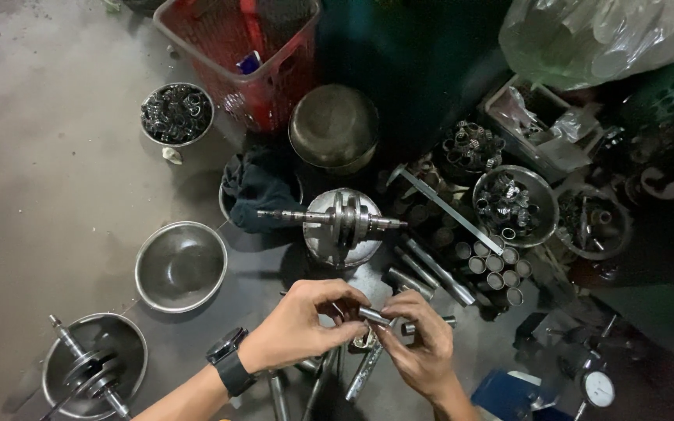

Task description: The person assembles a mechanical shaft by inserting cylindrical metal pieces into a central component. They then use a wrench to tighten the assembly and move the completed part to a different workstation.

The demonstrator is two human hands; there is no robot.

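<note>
Both hands work a small steel pin over a floor crowded with engine parts.

The crankshaft [337,220] lies on an upturned bowl [342,249] just beyond; left hand [302,323] and right hand [419,343] meet, fingers curled shut, pinching the pin [374,315] between fingertips. Best kept level and gripped near both ends, wrists low over the loose rods [364,370].

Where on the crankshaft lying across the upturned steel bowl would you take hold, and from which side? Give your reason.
Probably the two thin shaft ends of the crankshaft, from above. It lies level across the bowl; the ends stick out free, while the wide middle discs look awkward to grip.
</note>
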